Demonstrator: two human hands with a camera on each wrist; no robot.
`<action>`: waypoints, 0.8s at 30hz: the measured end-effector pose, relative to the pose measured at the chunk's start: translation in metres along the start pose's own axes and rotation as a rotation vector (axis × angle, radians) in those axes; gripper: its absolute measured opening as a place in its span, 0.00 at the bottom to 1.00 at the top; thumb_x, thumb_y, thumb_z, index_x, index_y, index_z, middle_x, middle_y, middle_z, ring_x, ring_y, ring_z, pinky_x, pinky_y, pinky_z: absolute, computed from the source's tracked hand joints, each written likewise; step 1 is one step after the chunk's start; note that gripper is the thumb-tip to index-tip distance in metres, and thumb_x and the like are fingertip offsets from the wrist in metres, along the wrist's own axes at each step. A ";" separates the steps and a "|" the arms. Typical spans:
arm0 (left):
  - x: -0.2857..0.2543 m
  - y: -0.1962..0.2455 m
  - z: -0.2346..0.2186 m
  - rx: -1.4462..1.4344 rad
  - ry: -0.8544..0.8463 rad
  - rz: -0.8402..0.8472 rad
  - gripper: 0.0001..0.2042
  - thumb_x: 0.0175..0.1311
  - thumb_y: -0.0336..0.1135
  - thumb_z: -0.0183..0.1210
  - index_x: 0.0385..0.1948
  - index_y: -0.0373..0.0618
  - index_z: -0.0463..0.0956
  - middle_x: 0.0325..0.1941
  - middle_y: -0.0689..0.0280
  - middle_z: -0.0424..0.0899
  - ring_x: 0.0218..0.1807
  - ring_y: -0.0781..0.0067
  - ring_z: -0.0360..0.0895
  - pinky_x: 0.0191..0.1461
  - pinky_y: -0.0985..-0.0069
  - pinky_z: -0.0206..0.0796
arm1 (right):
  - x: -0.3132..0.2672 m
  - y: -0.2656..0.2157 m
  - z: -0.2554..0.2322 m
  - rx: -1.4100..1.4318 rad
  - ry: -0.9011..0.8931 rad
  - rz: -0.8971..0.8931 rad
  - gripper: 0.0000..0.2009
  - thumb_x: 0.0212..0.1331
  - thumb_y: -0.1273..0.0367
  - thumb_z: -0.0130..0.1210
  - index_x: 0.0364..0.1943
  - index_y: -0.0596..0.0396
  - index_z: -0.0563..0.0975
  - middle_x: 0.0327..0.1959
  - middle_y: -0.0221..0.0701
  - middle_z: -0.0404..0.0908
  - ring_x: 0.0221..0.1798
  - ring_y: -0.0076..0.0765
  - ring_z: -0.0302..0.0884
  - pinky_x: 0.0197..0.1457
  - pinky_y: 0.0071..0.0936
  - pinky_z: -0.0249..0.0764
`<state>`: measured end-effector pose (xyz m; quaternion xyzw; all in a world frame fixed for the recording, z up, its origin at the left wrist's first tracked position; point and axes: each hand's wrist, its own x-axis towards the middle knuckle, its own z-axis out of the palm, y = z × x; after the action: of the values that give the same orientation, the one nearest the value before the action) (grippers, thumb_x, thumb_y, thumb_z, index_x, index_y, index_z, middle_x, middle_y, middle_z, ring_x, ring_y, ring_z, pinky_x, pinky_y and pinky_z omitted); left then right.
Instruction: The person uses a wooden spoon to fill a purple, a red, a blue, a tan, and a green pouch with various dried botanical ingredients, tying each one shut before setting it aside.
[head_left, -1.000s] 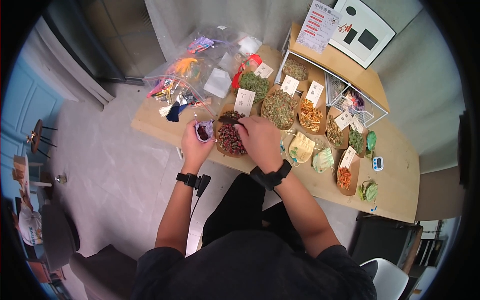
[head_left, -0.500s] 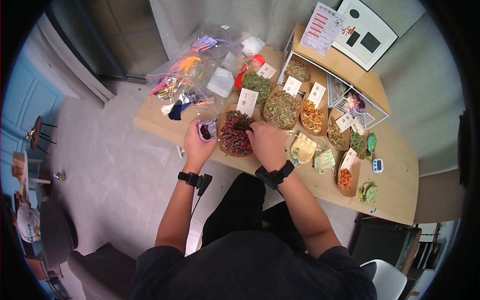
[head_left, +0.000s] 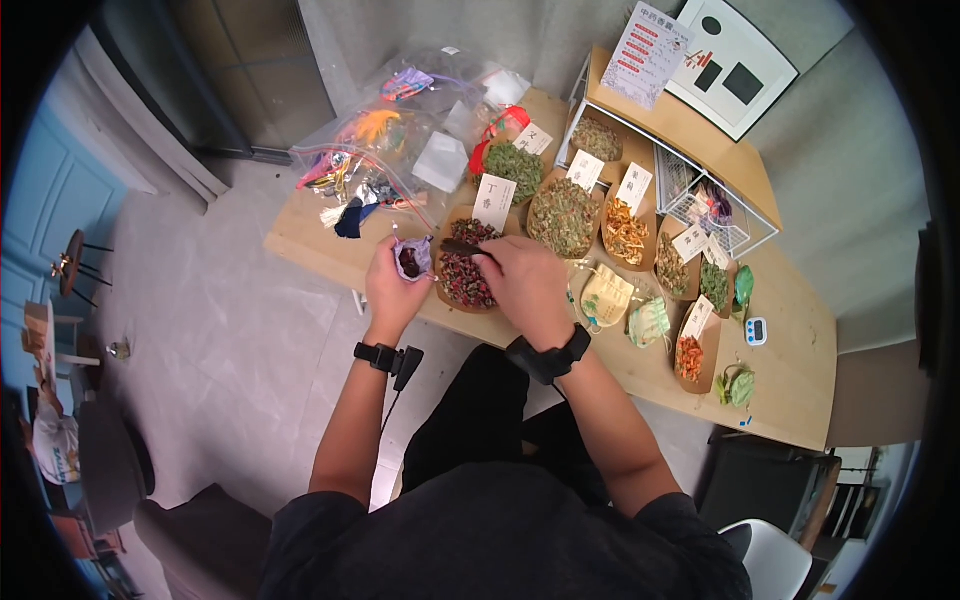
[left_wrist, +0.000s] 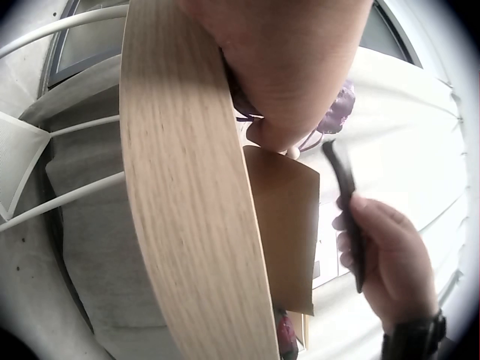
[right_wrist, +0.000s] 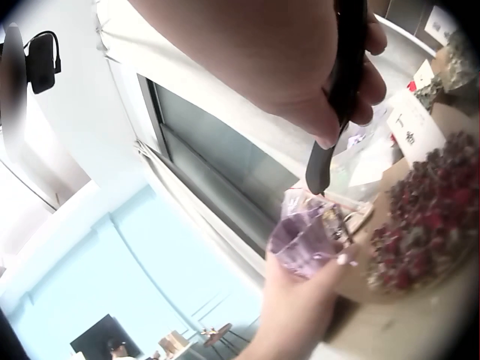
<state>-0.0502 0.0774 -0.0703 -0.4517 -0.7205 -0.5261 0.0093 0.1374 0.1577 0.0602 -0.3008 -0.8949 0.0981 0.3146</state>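
In the head view my left hand grips a small purple drawstring pouch, its mouth open upward and dark pieces inside. My right hand pinches a dark scoop, its tip pointing left toward the pouch. Beneath the scoop is a brown paper tray of dried red rosebuds. Seen from the right wrist, the scoop is above the pouch, apart from it. From the left wrist, the scoop stands out from the right hand's fingers, and the left hand covers most of the pouch.
Behind are trays of green herb, pale herb and orange pieces, with name cards. Plastic bags of tassels lie at the back left. Finished-looking yellow and green pouches lie right of my right hand, a timer farther off.
Half a second ago the scoop was down among the rosebuds, farther right. My right hand has since brought it left, nearer the pouch. The left hand has stayed nearly still with the pouch.
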 end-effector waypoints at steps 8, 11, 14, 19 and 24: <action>0.001 0.000 0.000 0.030 0.025 0.053 0.30 0.51 0.33 0.74 0.54 0.40 0.67 0.40 0.56 0.84 0.41 0.61 0.85 0.46 0.69 0.76 | 0.002 -0.008 -0.005 -0.036 0.028 -0.002 0.08 0.55 0.67 0.65 0.36 0.54 0.84 0.32 0.35 0.83 0.36 0.46 0.81 0.39 0.40 0.77; 0.000 0.001 0.000 0.017 0.021 0.023 0.31 0.48 0.32 0.74 0.54 0.40 0.68 0.41 0.55 0.83 0.43 0.57 0.84 0.47 0.66 0.76 | -0.007 0.010 -0.008 -0.133 -0.066 0.058 0.07 0.55 0.67 0.65 0.36 0.53 0.84 0.31 0.35 0.82 0.36 0.45 0.82 0.39 0.41 0.77; -0.001 0.001 0.000 -0.018 0.004 -0.017 0.32 0.45 0.31 0.74 0.55 0.41 0.69 0.43 0.53 0.82 0.45 0.52 0.83 0.48 0.64 0.75 | -0.018 0.016 -0.015 -0.197 -0.140 0.089 0.06 0.54 0.67 0.65 0.32 0.53 0.83 0.29 0.35 0.81 0.36 0.45 0.81 0.39 0.41 0.77; 0.001 0.003 -0.002 0.023 0.023 0.049 0.30 0.51 0.34 0.74 0.54 0.41 0.67 0.40 0.56 0.84 0.42 0.61 0.85 0.47 0.69 0.76 | -0.025 0.016 -0.012 -0.185 -0.167 0.080 0.07 0.53 0.67 0.66 0.26 0.53 0.80 0.27 0.35 0.79 0.35 0.45 0.80 0.39 0.41 0.76; 0.001 0.001 -0.001 0.020 0.018 0.031 0.30 0.51 0.35 0.75 0.54 0.41 0.68 0.41 0.55 0.84 0.42 0.61 0.85 0.47 0.68 0.76 | -0.029 0.018 -0.006 -0.221 -0.161 -0.006 0.06 0.52 0.67 0.66 0.26 0.53 0.80 0.27 0.34 0.79 0.35 0.44 0.80 0.39 0.40 0.76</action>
<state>-0.0501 0.0773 -0.0691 -0.4578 -0.7185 -0.5228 0.0284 0.1679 0.1550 0.0433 -0.3223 -0.9234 0.0219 0.2071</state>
